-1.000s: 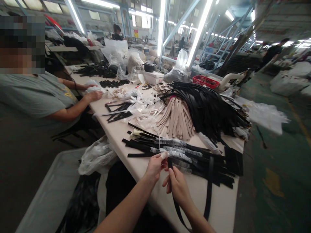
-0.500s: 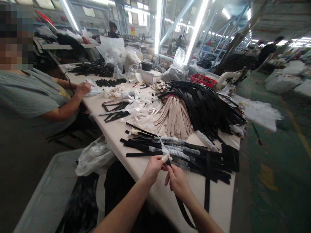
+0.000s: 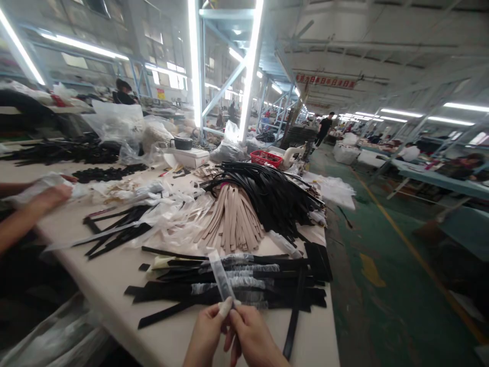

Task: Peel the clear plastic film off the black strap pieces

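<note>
My left hand [image 3: 209,326] pinches the near end of a narrow clear plastic sleeve [image 3: 219,275], which points away from me over the table. A pale covering wraps the thumb tip. My right hand [image 3: 254,331] is closed right beside it, thumb and fingers on a black strap whose dark end barely shows at the sleeve's mouth; the rest is hidden by the hand. Just beyond lie several black straps [image 3: 171,290], some with crinkled clear plastic wraps [image 3: 244,282] round their middles. Another black strap [image 3: 295,316] lies lengthwise to the right.
A bundle of beige strips [image 3: 233,219] and a heap of long black strips [image 3: 271,199] sit behind. Loose plastic sleeves [image 3: 171,219] spread leftward. A co-worker's hand [image 3: 53,199] holds plastic at left. A red basket [image 3: 265,158] stands at the back; the table's right edge borders a green floor.
My view has swung right and up, so the table sits further left and lower. The plastic sleeve, folded over before, now stretches straight out. Both hands still hold together.
</note>
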{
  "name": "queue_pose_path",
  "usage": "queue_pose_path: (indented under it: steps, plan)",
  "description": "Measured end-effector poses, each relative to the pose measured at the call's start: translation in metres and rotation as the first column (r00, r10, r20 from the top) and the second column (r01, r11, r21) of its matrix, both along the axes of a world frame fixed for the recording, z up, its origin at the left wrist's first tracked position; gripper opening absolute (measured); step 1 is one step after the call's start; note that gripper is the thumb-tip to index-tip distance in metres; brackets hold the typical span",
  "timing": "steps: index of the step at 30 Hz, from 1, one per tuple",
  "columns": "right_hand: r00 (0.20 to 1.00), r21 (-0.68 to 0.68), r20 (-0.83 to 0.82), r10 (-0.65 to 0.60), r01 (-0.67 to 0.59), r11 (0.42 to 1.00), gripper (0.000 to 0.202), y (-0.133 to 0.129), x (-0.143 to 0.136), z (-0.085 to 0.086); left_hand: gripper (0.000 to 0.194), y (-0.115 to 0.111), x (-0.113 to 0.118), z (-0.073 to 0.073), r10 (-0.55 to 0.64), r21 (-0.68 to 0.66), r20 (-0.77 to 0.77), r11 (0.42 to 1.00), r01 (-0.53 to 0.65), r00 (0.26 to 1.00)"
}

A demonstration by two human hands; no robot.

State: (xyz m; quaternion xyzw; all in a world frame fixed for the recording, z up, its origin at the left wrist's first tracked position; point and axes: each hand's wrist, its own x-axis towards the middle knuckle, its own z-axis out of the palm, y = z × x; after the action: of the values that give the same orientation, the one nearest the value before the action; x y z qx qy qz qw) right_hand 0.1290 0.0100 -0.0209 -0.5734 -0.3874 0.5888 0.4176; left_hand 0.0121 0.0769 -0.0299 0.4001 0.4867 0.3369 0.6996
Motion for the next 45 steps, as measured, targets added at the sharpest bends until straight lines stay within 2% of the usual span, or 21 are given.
queue_pose_path:
  steps: [3,5,6,11,15,17,20,23,26,28,34,36,38,39,41,43,45]
  plan:
    - [0.998,-0.057,-0.011,0.064,-0.065,0.996,0.044,-0.013,0.005,0.010,0.048,0.003,-0.004,0.007,0.087,-0.010,0.021,0.996,-0.087,0.996]
    - [0.998,-0.103,0.012,0.068,-0.067,0.992,0.042,-0.024,0.006,0.014,0.047,0.001,-0.007,0.012,0.168,0.000,0.033,0.986,-0.168,0.985]
    - [0.999,-0.109,0.012,0.053,-0.051,0.993,0.043,-0.028,0.006,0.016,0.046,-0.004,-0.006,0.013,0.168,0.002,0.039,0.986,-0.168,0.985]
    - [0.996,-0.064,-0.087,0.007,-0.013,0.998,0.051,-0.034,0.008,0.009,0.047,-0.040,0.008,0.006,-0.036,-0.126,0.126,0.991,0.052,0.991]
    - [0.986,-0.138,-0.166,0.031,-0.055,0.989,0.058,-0.049,0.009,-0.009,0.045,-0.035,0.008,0.002,0.027,-0.338,0.282,0.938,0.073,0.959]
    - [0.986,-0.151,-0.167,0.017,-0.042,0.988,0.062,-0.055,0.007,-0.017,0.042,-0.033,0.010,-0.001,0.083,-0.390,0.357,0.918,0.067,0.930]
    - [0.992,-0.117,-0.121,-0.030,0.016,0.993,0.061,-0.056,0.004,-0.021,0.040,-0.046,0.022,-0.007,0.099,-0.354,0.367,0.934,0.041,0.925]
    - [0.997,-0.093,-0.079,-0.022,0.014,0.996,0.061,-0.054,0.007,-0.017,0.043,-0.057,0.030,-0.006,0.058,-0.344,0.374,0.936,0.080,0.926]
    - [0.994,-0.122,-0.097,0.055,-0.067,0.990,0.061,-0.060,0.011,-0.011,0.033,-0.047,0.024,0.005,0.193,-0.252,0.380,0.962,-0.099,0.905]
    - [0.995,-0.127,-0.069,0.069,-0.078,0.989,0.060,-0.064,0.011,-0.008,0.031,-0.039,0.020,0.011,0.267,-0.204,0.378,0.958,-0.201,0.886]
    - [1.000,-0.108,-0.005,0.000,-0.001,0.994,0.059,-0.061,0.005,-0.003,0.041,-0.057,0.025,0.011,0.222,-0.259,0.326,0.956,-0.139,0.919]
    - [0.999,-0.124,-0.009,0.035,-0.036,0.992,0.060,-0.067,0.005,0.000,0.037,-0.058,0.024,0.019,0.248,-0.218,0.350,0.960,-0.179,0.904]
    - [0.997,-0.137,-0.005,0.074,-0.074,0.988,0.063,-0.078,0.007,0.006,0.033,-0.058,0.023,0.034,0.265,-0.160,0.354,0.962,-0.221,0.897]
    - [0.996,-0.134,0.012,0.083,-0.081,0.988,0.064,-0.085,0.008,0.010,0.034,-0.059,0.024,0.042,0.251,-0.133,0.346,0.967,-0.217,0.904]
    - [0.995,-0.100,0.085,0.052,-0.043,0.994,0.065,-0.096,0.010,0.018,0.038,-0.067,0.030,0.058,0.155,-0.083,0.333,0.987,-0.135,0.930]
    - [0.978,-0.025,0.195,-0.074,0.080,0.996,0.067,-0.104,0.014,0.025,0.042,-0.079,0.041,0.067,0.038,-0.034,0.336,0.999,-0.028,0.941]
    - [0.932,0.059,0.275,-0.235,0.228,0.972,0.073,-0.107,0.018,0.031,0.043,-0.091,0.053,0.067,-0.024,-0.033,0.311,0.999,0.036,0.950]
